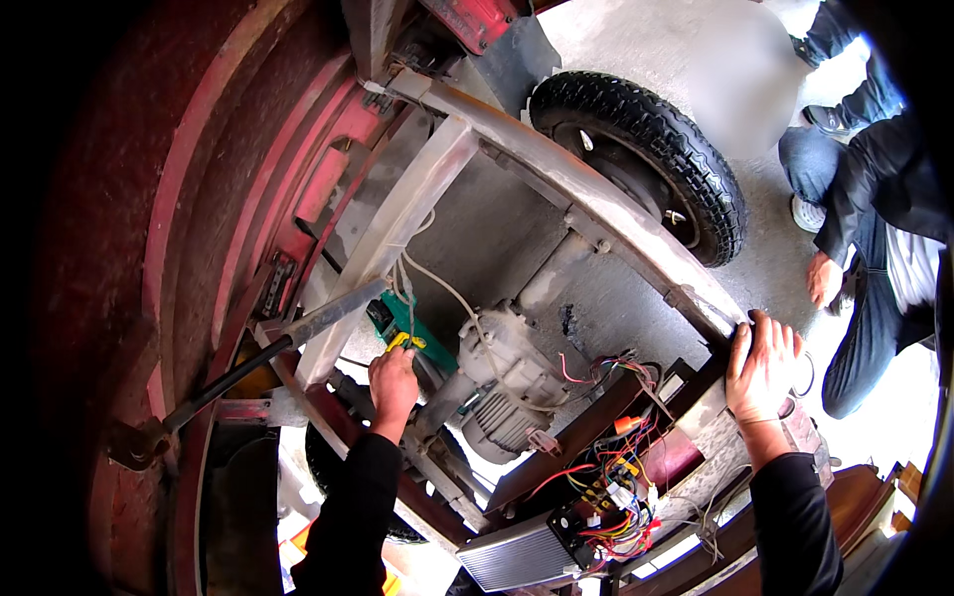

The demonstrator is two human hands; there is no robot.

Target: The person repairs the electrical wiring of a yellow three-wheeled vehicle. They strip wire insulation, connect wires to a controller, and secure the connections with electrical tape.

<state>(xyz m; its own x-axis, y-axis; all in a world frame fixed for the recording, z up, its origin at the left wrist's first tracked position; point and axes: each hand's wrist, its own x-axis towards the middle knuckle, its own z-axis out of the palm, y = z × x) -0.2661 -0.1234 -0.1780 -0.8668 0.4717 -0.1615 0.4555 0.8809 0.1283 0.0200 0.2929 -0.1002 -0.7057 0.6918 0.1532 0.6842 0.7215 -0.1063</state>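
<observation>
My left hand (394,385) is closed around a yellow-handled tool (402,341) whose working end I cannot make out. It is held beside a cross beam (402,204) of a metal vehicle frame, just under a thin grey cable (429,270). A green part (429,350) lies right behind the tool. My right hand (763,375) grips the corner of the frame rail (686,268), its fingers bent over the edge. Between my hands sit a grey motor and axle housing (509,363), a bundle of coloured wires (624,487) and a finned metal controller box (522,556).
Beyond the frame rail stands a black tyre (646,149). A person in dark clothes and jeans (874,219) crouches at the right, one hand (824,279) lowered. A tilted red body panel (129,219) fills the left, with a grey-black strut (283,343) running to the frame.
</observation>
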